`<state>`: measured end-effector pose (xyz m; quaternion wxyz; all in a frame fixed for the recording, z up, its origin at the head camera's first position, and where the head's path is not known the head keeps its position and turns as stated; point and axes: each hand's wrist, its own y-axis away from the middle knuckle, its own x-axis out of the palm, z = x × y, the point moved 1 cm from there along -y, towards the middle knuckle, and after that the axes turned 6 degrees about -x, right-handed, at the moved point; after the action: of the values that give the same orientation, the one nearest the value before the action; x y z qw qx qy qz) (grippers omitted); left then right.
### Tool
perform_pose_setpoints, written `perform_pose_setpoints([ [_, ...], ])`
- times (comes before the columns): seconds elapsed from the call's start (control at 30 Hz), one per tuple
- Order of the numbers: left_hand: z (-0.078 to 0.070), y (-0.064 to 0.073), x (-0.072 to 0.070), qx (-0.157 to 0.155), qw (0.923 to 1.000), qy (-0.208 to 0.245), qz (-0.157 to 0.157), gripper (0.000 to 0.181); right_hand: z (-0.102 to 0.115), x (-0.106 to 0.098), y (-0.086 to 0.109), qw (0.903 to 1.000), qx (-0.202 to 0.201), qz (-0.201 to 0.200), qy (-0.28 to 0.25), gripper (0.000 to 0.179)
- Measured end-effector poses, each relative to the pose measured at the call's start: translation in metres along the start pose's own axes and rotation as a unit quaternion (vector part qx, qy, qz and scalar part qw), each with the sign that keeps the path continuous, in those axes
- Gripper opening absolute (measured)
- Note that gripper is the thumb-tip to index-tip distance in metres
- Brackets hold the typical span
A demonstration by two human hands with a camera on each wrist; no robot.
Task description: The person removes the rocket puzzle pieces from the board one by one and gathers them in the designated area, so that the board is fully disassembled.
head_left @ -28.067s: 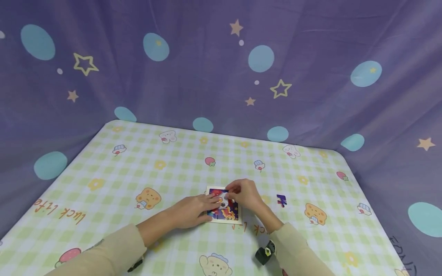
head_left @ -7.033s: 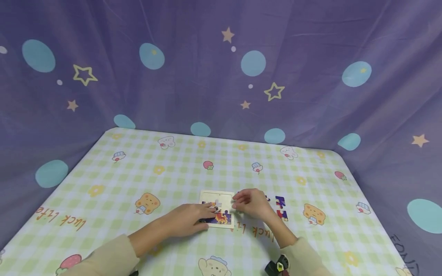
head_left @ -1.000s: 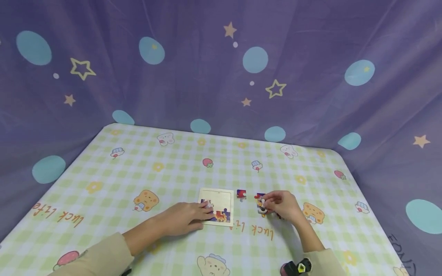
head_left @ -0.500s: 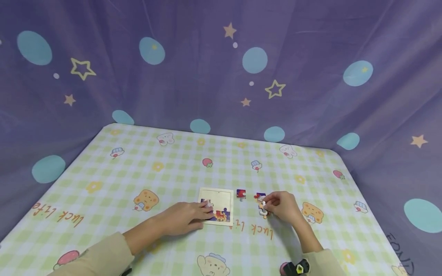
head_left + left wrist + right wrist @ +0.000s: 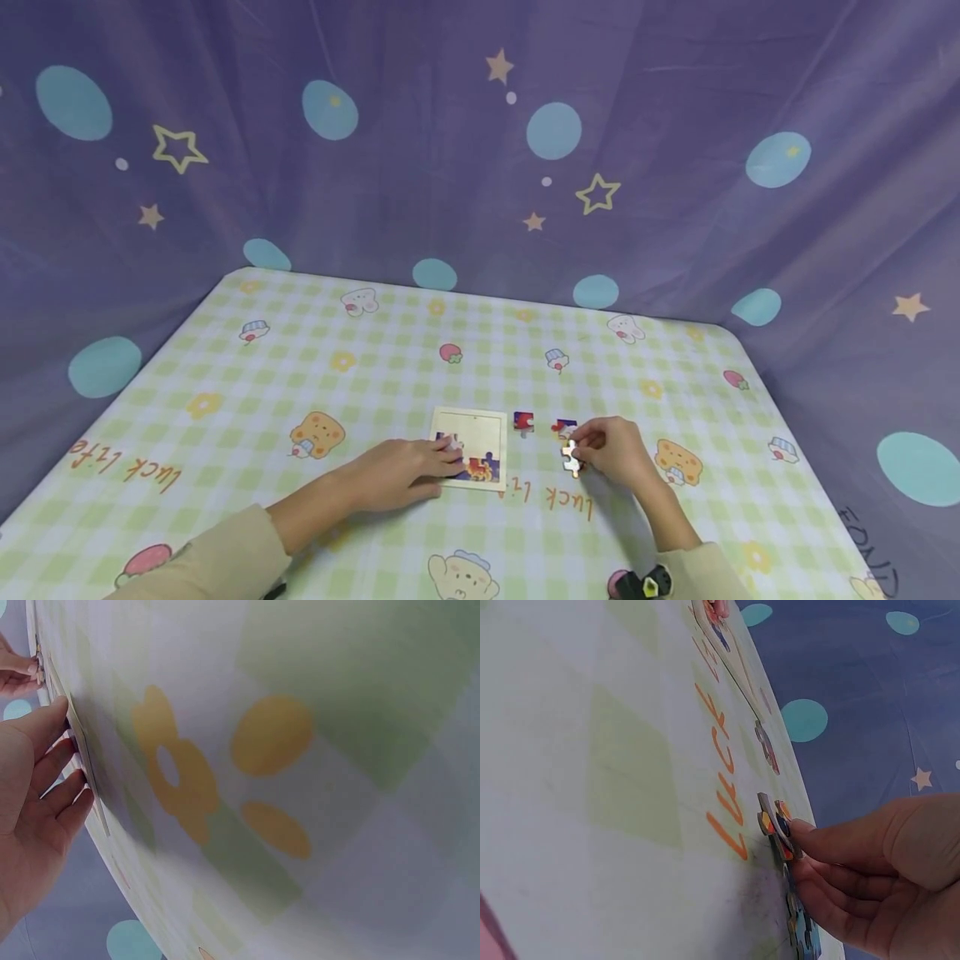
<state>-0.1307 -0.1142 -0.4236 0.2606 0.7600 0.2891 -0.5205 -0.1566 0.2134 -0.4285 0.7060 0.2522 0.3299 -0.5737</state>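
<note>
My left hand (image 5: 393,475) rests on the left side of a small jigsaw tray (image 5: 503,442), its fingers extended over the edge. Puzzle pieces (image 5: 483,468) fill the tray's near side; its pale wooden bottom shows farther back. To the right of the tray, my right hand (image 5: 617,450) pinches a jigsaw piece (image 5: 571,460) between thumb and fingers, just over the tablecloth. That piece (image 5: 772,825) stands tilted in the right wrist view, close to other loose pieces (image 5: 802,922) partly hidden by the fingers.
One red and purple puzzle piece (image 5: 523,422) lies just right of the tray. Another loose piece (image 5: 564,428) sits beyond the right fingertips. A checked tablecloth (image 5: 390,375) covers the table, and a purple curtain (image 5: 450,208) hangs behind it.
The tray was nearly full of pieces at first; several now lie on the cloth to its right. Over the last second the right hand has tilted its piece, while the left hand stayed put.
</note>
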Motion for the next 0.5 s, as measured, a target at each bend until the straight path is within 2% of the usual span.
perform_pose_setpoints([
  [0.5, -0.0015, 0.0004, -0.0013, -0.005, 1.0000, 0.009, 0.001, 0.039, 0.0012, 0.0015, 0.0012, 0.9999, 0.010, -0.002, 0.003, 0.006],
])
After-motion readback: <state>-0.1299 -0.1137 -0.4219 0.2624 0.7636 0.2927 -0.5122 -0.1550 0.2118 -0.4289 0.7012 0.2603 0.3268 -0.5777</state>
